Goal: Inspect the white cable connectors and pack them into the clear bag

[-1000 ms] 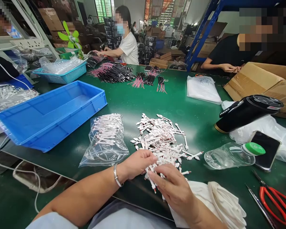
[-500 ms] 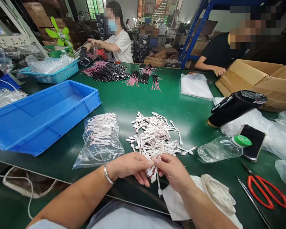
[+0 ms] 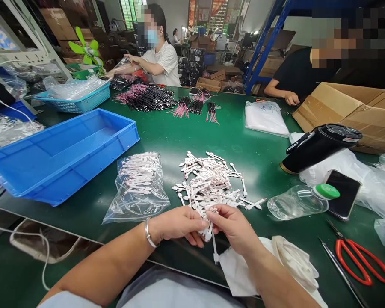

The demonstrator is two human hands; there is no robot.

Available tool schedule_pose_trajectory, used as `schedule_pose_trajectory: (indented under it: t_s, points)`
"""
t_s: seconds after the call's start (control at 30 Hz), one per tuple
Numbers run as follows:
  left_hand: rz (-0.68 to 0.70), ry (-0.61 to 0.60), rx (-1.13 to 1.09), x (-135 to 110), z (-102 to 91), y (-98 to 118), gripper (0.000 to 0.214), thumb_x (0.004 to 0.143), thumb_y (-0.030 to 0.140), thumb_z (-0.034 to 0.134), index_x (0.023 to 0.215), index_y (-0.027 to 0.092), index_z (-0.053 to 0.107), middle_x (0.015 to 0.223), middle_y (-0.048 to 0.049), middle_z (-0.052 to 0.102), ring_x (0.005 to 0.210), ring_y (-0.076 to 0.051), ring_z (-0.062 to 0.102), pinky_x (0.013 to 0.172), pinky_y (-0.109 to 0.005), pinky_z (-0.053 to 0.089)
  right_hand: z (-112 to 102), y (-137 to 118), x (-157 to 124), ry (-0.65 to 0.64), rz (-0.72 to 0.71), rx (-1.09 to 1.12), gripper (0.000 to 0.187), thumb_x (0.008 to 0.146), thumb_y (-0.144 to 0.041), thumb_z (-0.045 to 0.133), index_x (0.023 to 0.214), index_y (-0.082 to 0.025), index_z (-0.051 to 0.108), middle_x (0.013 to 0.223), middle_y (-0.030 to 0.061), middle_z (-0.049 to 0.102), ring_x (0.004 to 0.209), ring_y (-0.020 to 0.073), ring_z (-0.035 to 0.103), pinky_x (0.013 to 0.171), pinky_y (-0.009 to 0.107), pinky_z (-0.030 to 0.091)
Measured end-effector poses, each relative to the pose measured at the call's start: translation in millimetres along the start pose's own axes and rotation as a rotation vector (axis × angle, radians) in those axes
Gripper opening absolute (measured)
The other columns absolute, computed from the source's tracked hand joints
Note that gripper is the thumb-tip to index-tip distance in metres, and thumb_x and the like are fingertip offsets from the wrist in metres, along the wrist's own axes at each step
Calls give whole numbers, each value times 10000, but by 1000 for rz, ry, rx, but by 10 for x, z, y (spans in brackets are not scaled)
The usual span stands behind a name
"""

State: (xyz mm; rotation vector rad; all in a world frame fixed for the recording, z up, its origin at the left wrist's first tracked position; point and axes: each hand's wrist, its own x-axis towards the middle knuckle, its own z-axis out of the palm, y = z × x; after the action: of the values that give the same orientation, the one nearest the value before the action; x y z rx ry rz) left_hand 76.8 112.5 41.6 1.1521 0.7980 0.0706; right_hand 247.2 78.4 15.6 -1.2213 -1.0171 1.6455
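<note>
My left hand (image 3: 186, 223) is closed on a few short white cables (image 3: 208, 232) with small plug ends. Close against it, my right hand (image 3: 228, 222) pinches short white cables too, one of them hanging down below the fingers. Just beyond both hands spreads a loose pile of the same white cables (image 3: 211, 179) on the green table (image 3: 186, 132). To the left of the pile lies a clear plastic bag (image 3: 139, 184) filled with white cables in rows. The fingertips partly hide what they grip.
A blue bin (image 3: 64, 158) stands at left. On the right are a black tumbler (image 3: 321, 145), a clear bottle (image 3: 297, 203), a phone (image 3: 345, 192), red-handled scissors (image 3: 362, 256), tweezers (image 3: 342, 269) and a white cloth (image 3: 290, 261). Across the table, two people sit near black cables (image 3: 147, 96) and a cardboard box (image 3: 346, 111).
My view has shifted slightly, so the scene sits a little to the right. Both hands stay together on the white cables; their fingers have moved only slightly.
</note>
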Motion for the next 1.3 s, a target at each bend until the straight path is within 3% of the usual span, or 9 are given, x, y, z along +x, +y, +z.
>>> schedule_pose_trajectory:
  t_s: [0.13, 0.27, 0.47, 0.63, 0.77, 0.93, 1.0, 1.13, 1.3]
  points:
    - [323, 295, 465, -154, 143, -20, 234, 834, 299, 493, 826, 153, 676, 764, -8, 639, 760, -134, 568, 752, -251, 436, 36, 26, -47, 0, -142, -104, 177, 705, -347, 710, 699, -176, 667, 632, -19, 580, 552, 85, 515, 515, 205, 430]
    - [512, 652, 772, -310, 313, -134, 111, 811, 246, 567, 828, 186, 658, 832, -19, 596, 840, -154, 507, 777, -262, 392, 103, 67, -144, 4, -632, -426, 118, 778, -172, 637, 853, -240, 698, 726, 1, 638, 689, 118, 580, 616, 228, 464]
    - [520, 719, 750, -356, 383, -329, 140, 719, 29, 511, 646, 141, 550, 647, 19, 499, 632, -101, 451, 584, -207, 337, 283, 114, -280, -18, -924, -708, 325, 819, -53, 539, 1053, -259, 631, 810, 25, 637, 732, 128, 592, 641, 245, 496]
    - [521, 727, 572, -501, 335, -461, 184, 746, 65, 501, 581, 145, 507, 562, 41, 426, 575, -88, 407, 556, -211, 318, 438, 147, -313, -20, -932, -862, 395, 836, -109, 534, 1202, -254, 565, 916, 70, 636, 840, 165, 592, 721, 299, 511]
    - [626, 868, 241, -708, 304, -625, 225, 856, 241, 487, 690, 147, 607, 653, 3, 499, 625, -106, 473, 610, -230, 401, 678, 105, -295, -125, -692, -803, 392, 875, -259, 500, 1264, -211, 522, 1174, 113, 601, 1083, 216, 547, 934, 371, 438]
    - [745, 979, 231, -1025, 209, -831, 198, 853, 290, 525, 790, 197, 687, 770, -27, 479, 742, -139, 506, 687, -262, 460, 1107, -26, -256, -510, -145, -381, 362, 899, -438, 411, 1052, -204, 641, 843, 27, 644, 727, 136, 598, 648, 243, 494]
    - [750, 959, 316, -1201, 128, -890, 202, 862, 300, 510, 884, 233, 699, 827, -41, 500, 788, -153, 531, 715, -276, 480, 1221, -41, -227, -587, -66, -359, 375, 894, -460, 407, 962, -170, 635, 737, 5, 594, 616, 105, 558, 569, 213, 470]
    - [536, 954, 562, -1558, -103, -975, 304, 840, 312, 542, 1139, 314, 597, 1095, -57, 551, 983, -201, 561, 831, -315, 484, 1350, -5, -119, -552, -442, -1054, 287, 941, -291, 350, 885, -163, 601, 748, 13, 595, 678, 125, 567, 639, 230, 473]
    - [438, 1460, 923, -1536, -409, -1061, 328, 806, 335, 573, 1121, 245, 580, 1080, -74, 555, 1015, -241, 516, 915, -412, 420, 1551, 51, 110, -289, -612, -1554, 232, 836, -36, 398, 949, -95, 592, 927, 142, 618, 864, 241, 573, 761, 340, 466]
